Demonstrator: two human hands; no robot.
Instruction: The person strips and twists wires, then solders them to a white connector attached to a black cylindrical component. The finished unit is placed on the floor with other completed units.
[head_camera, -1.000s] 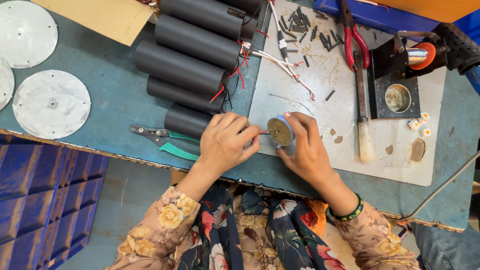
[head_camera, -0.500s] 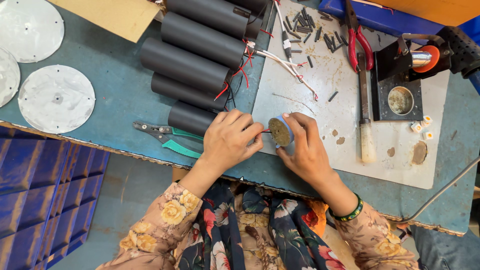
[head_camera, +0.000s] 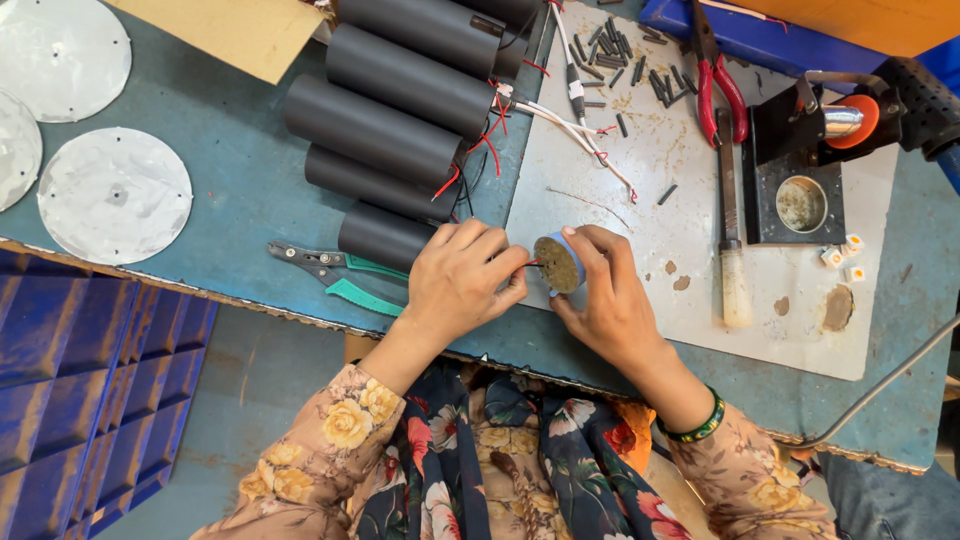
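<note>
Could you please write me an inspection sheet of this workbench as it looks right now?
Surface: blue-green bench with a grey work plate, stained and littered.
Job's things: small round part held over the plate's edge.
Clutter: black tubes, metal discs, green-handled pliers, red-handled pliers, file, short black sleeve pieces.
Hands: right hand holds the part; left hand fingers pinch at its edge.
Cables: red, black and white wires from the tubes.
Surroundings: blue bins below the bench.
</note>
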